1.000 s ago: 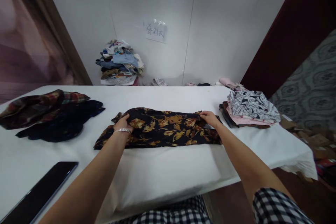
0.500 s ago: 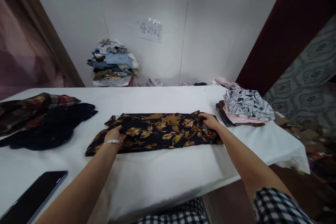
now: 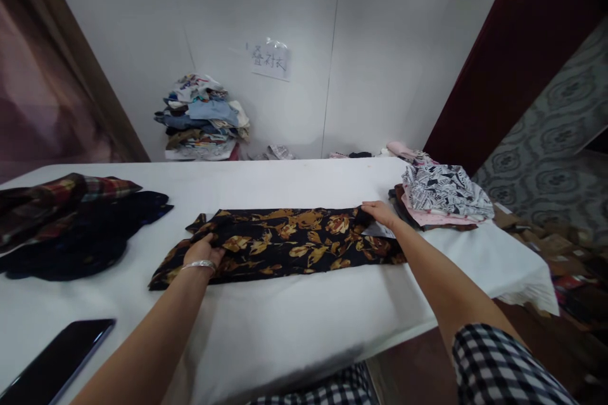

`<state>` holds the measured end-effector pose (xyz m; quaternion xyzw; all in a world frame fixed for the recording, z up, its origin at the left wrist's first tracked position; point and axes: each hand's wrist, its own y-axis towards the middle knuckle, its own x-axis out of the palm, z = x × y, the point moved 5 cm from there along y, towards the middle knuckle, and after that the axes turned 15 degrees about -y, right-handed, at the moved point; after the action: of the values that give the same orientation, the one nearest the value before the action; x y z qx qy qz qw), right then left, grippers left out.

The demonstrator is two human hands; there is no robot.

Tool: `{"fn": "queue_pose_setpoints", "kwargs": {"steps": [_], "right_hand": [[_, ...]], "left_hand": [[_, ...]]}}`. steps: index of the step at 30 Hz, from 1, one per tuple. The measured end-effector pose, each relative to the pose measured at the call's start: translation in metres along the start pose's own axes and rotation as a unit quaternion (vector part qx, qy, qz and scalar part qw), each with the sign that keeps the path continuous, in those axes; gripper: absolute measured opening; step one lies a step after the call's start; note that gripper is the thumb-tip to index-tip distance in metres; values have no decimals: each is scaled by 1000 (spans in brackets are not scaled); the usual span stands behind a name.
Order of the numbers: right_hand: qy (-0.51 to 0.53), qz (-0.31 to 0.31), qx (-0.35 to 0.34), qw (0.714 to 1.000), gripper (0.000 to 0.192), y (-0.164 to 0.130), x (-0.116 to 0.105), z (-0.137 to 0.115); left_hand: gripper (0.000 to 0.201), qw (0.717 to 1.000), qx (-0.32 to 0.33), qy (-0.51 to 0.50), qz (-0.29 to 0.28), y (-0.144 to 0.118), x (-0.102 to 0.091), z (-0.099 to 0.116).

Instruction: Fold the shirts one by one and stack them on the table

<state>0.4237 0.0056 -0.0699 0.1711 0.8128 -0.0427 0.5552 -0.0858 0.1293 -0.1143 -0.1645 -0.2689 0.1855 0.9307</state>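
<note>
Here, in the head view, a black floral garment (image 3: 285, 243) lies folded in a long strip on the white table (image 3: 266, 323). The left hand (image 3: 202, 252) pinches its left end, fingers curled into the cloth. The right hand (image 3: 379, 212) grips the right end, fingers pressed together, just beside a stack of folded clothes (image 3: 444, 193).

Place: clothes-folding workroom
Signs: white table (image 3: 294, 323), folded stack (image 3: 444, 193), clothes heap (image 3: 202, 117) by the wall, handwritten label (image 3: 270, 59)

Single head view, looking forward-down, close over table (image 3: 294, 323).
</note>
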Motion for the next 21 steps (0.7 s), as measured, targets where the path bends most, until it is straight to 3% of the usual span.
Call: {"fn": "queue_pose_setpoints", "kwargs": {"steps": [4, 11, 16, 21], "right_hand": [[-39, 13, 52, 998, 42, -7, -3, 10], [-177, 49, 70, 980, 30, -14, 2, -1], [-308, 48, 63, 948, 41, -14, 0, -5], [-323, 3, 77, 943, 41, -18, 5, 4]], "left_hand": [[30, 994, -70, -77, 20, -8, 3, -6], [10, 989, -121, -81, -24, -31, 15, 3], [14, 986, -71, -152, -18, -33, 20, 14], [26, 979, -108, -174, 7, -28, 6, 3]]}}
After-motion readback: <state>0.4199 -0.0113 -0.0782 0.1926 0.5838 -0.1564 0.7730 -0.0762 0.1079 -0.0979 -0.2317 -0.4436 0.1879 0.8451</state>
